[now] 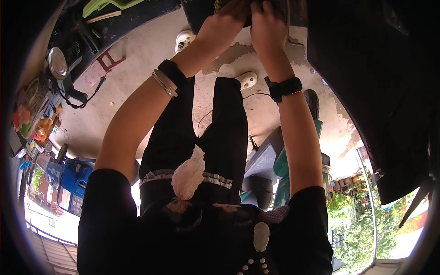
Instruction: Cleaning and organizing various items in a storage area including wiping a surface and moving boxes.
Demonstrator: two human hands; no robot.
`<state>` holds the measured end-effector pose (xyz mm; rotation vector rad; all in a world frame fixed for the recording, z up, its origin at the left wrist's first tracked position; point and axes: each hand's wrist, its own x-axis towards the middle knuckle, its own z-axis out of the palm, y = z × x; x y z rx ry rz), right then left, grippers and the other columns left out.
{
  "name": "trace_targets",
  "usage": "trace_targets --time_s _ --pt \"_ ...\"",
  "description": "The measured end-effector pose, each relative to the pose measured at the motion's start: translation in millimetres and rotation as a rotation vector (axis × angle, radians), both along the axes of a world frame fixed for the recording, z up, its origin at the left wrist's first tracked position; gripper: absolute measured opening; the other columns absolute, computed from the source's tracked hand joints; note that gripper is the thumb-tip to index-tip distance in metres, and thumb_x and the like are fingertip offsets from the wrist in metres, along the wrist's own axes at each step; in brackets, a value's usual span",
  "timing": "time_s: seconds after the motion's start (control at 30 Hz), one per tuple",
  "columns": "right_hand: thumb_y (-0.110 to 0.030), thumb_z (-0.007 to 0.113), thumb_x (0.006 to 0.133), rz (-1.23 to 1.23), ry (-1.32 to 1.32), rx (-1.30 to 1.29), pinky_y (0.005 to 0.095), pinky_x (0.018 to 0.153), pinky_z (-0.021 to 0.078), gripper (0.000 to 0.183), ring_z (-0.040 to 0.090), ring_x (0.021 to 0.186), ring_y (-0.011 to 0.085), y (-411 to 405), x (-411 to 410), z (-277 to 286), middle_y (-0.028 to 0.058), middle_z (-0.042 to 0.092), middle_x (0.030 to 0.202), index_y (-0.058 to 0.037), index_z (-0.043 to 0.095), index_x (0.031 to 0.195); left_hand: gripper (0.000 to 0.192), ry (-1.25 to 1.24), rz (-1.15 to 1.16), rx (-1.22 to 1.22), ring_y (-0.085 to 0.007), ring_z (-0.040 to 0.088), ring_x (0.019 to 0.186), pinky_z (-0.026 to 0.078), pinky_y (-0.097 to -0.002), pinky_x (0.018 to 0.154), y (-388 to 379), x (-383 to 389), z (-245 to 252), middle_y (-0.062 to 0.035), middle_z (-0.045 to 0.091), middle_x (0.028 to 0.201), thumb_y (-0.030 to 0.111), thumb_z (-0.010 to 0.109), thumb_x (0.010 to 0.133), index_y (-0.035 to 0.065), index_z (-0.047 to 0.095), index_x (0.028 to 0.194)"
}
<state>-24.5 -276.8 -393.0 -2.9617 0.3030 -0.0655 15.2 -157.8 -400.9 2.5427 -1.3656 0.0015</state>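
Observation:
My left hand [225,25] and my right hand [269,25] are close together at the top edge, over a dark object that the frame cuts off. The fingers of both are bent onto it, partly in shadow. Whether they grip it or only rest on it cannot be told. Beside the left fingers shows a bit of yellowish, textured material [218,6]. Each wrist wears a black band; the left also has silver bangles [165,83]. Below the hands are my black trousers [230,117] and white clogs [247,80] on the worn concrete floor [151,55].
To the left, a dark surface carries a light-green plastic piece [103,6]; a red metal frame [110,60] is near it. A large dark panel [371,86] stands close on the right. Behind are a teal scooter [282,187] and a blue vehicle [70,175]. A thin cable crosses the floor.

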Motion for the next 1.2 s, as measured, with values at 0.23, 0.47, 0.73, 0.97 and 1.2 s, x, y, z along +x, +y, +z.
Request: trace_targets --time_s 0.23,0.47,0.73,0.97,1.2 --pt "-0.013 0.061 0.071 -0.032 0.103 -0.038 0.0326 0.073 0.0497 0.032 0.058 0.089 0.0263 -4.8 -8.2 -6.0 0.0121 0.058 0.098 -0.0033 0.058 0.102 0.046 0.091 -0.070 0.072 -0.0260 0.044 0.117 0.043 -0.0263 0.090 -2.0 1.3 -2.6 -0.0179 0.049 0.121 0.007 0.052 0.070 -0.0064 0.051 0.113" --pt "0.005 0.058 0.061 -0.074 0.188 0.094 0.0358 0.071 0.0503 0.052 0.057 0.086 0.0276 -4.4 -3.1 -2.9 0.0049 0.054 0.097 -0.0160 0.056 0.108 0.025 0.027 -0.062 -0.089 -0.0172 0.055 0.101 0.055 -0.0227 0.053 3.1 12.0 -12.0 -0.0123 0.058 0.103 0.005 0.058 0.065 -0.0009 0.061 0.089" --pt "0.008 0.054 0.062 -0.152 0.180 0.109 0.0363 0.072 0.0498 0.045 0.058 0.086 0.0284 3.8 3.1 -1.0 0.0053 0.057 0.097 -0.0129 0.059 0.102 0.032 0.129 -0.109 -0.074 -0.0160 0.055 0.103 0.055 -0.0226 0.056 11.5 23.9 -16.0 -0.0090 0.055 0.114 0.004 0.055 0.069 0.0026 0.058 0.101" --pt "0.005 0.057 0.062 -0.152 0.113 0.066 0.0368 0.069 0.0501 0.041 0.058 0.083 0.0279 4.5 4.0 -7.7 0.0050 0.056 0.095 -0.0131 0.059 0.099 0.033 0.141 -0.140 -0.040 -0.0168 0.053 0.108 0.054 -0.0221 0.059 11.7 23.4 -21.0 -0.0082 0.055 0.116 0.006 0.055 0.069 0.0021 0.058 0.102" --pt "0.003 0.059 0.062 -0.126 0.146 0.008 0.0369 0.064 0.0519 0.037 0.057 0.085 0.0287 1.8 2.8 -6.3 0.0053 0.053 0.091 -0.0131 0.055 0.095 0.032 0.149 -0.099 -0.076 -0.0166 0.049 0.113 0.054 -0.0204 0.062 6.4 18.5 -13.6 -0.0078 0.053 0.118 0.004 0.056 0.068 0.0017 0.059 0.100"
